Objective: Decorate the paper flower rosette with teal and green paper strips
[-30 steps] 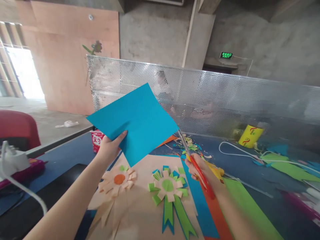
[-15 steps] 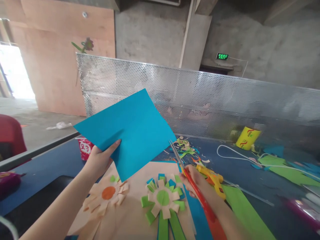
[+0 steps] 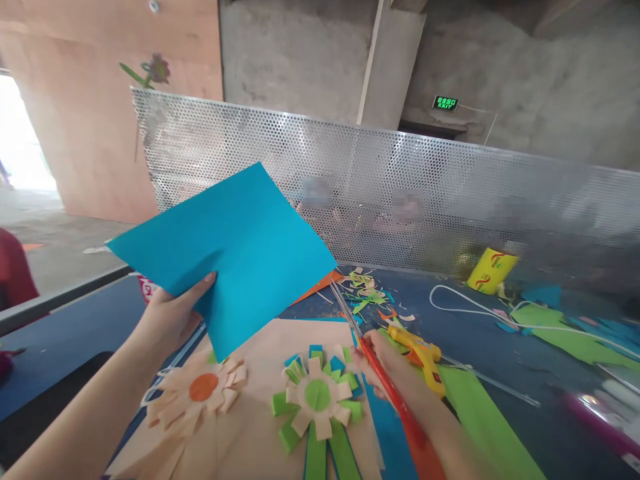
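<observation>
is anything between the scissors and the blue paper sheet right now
Nothing visible. The right hand points the red-handled scissors at the lower right edge of the blue paper sheet, which the left hand holds up in the air. The green paper flower lies below them on the table.

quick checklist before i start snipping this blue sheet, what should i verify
1. Left hand grip on the blue sheet: ok, thumb pinches its lower edge.
2. Right hand hold on the scissors: ok.
3. Blades open and on the sheet's edge: cannot tell; the tips sit near its right corner.
4. Left hand away from the blades: ok, it is on the far side of the sheet.
5. Sheet lifted above the green paper flower: ok.
6. Room beside the right hand: not ok, the yellow glue gun lies right next to it.
</observation>
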A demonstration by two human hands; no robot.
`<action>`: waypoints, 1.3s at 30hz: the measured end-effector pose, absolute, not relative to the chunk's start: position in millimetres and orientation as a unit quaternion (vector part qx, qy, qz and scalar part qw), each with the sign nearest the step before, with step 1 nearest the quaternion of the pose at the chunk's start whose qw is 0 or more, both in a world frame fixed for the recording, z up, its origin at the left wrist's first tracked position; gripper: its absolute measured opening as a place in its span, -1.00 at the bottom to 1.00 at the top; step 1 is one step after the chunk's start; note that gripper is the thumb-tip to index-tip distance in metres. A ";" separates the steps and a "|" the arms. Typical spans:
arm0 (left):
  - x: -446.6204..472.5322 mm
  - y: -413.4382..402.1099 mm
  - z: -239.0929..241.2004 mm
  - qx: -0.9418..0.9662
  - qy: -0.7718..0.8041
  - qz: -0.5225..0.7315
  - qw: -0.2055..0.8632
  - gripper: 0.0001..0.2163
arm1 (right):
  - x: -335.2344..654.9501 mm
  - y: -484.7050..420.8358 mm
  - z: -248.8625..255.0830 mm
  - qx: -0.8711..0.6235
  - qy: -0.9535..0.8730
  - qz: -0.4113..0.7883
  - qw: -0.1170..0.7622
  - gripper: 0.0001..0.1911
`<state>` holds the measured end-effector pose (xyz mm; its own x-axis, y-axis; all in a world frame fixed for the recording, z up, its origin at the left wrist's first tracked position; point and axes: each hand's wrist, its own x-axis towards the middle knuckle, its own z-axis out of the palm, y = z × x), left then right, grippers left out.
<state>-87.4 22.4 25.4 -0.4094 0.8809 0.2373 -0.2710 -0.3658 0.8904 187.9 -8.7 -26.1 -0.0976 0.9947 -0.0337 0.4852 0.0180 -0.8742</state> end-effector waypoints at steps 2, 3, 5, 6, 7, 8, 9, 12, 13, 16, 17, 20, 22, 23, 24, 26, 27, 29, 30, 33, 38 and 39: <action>-87.6 23.0 24.6 0.387 0.409 0.720 0.406 -0.42 | 187.6 -11.2 -23.1 -0.578 -0.636 0.389 0.331 -0.69; -88.1 23.5 23.6 0.392 0.412 0.714 0.409 -0.42 | 187.2 -12.2 -21.7 -0.578 -0.636 0.389 0.333 -0.68; -89.8 24.8 20.9 0.394 0.419 0.708 0.409 -0.43 | 186.4 -13.6 -19.5 -0.583 -0.630 0.391 0.331 -0.68; -90.7 25.3 19.6 0.395 0.423 0.708 0.406 -0.43 | 186.0 -14.1 -18.7 -0.587 -0.628 0.392 0.328 -0.68; -91.3 25.6 18.6 0.396 0.424 0.708 0.402 -0.43 | 185.7 -14.4 -18.0 -0.589 -0.627 0.393 0.325 -0.68; -91.7 25.7 18.0 0.397 0.426 0.708 0.400 -0.43 | 185.4 -14.7 -17.3 -0.590 -0.627 0.394 0.322 -0.69; -91.8 25.4 17.8 0.399 0.429 0.704 0.402 -0.42 | 185.2 -15.1 -16.5 -0.590 -0.629 0.393 0.320 -0.69; -90.3 23.2 19.2 0.411 0.439 0.689 0.405 -0.43 | 185.3 -17.9 -12.7 -0.585 -0.641 0.384 0.315 -0.69; -89.5 22.3 19.9 0.416 0.441 0.687 0.402 -0.43 | 185.6 -19.4 -10.8 -0.580 -0.648 0.383 0.312 -0.70; -87.1 20.5 21.9 0.425 0.435 0.697 0.380 -0.41 | 187.0 -25.2 -4.1 -0.555 -0.676 0.368 0.315 -0.72; -86.5 20.1 22.3 0.426 0.431 0.700 0.377 -0.40 | 187.5 -27.0 -2.0 -0.547 -0.683 0.366 0.318 -0.72; -85.3 19.4 23.4 0.425 0.428 0.708 0.367 -0.38 | 188.9 -30.6 2.2 -0.541 -0.689 0.362 0.320 -0.73; -84.8 18.7 24.0 0.429 0.429 0.705 0.367 -0.37 | 189.5 -31.1 3.0 -0.543 -0.687 0.364 0.316 -0.73; -84.6 18.4 24.2 0.432 0.429 0.704 0.368 -0.37 | 189.7 -31.0 3.0 -0.545 -0.686 0.364 0.316 -0.73; -84.3 18.2 24.4 0.434 0.427 0.702 0.370 -0.36 | 189.8 -30.7 2.8 -0.547 -0.684 0.366 0.315 -0.73; -83.4 18.0 24.9 0.436 0.424 0.702 0.371 -0.35 | 189.8 -29.8 2.6 -0.547 -0.677 0.378 0.316 -0.73; -82.9 18.0 25.2 0.436 0.424 0.703 0.369 -0.35 | 189.7 -29.4 2.7 -0.547 -0.673 0.383 0.318 -0.73; -81.9 18.1 25.9 0.434 0.423 0.706 0.367 -0.32 | 189.3 -28.7 3.2 -0.550 -0.668 0.386 0.320 -0.72; -81.5 18.0 26.3 0.434 0.422 0.707 0.366 -0.32 | 189.1 -28.5 3.7 -0.552 -0.668 0.385 0.320 -0.72; -80.9 17.0 27.4 0.433 0.422 0.708 0.364 -0.31 | 188.6 -28.3 5.0 -0.556 -0.667 0.383 0.315 -0.71; -81.6 15.9 26.8 0.436 0.417 0.709 0.366 -0.29 | 188.0 -29.1 5.7 -0.551 -0.667 0.391 0.314 -0.70; -81.9 16.1 26.4 0.436 0.418 0.709 0.364 -0.29 | 188.0 -29.3 5.6 -0.551 -0.665 0.394 0.314 -0.70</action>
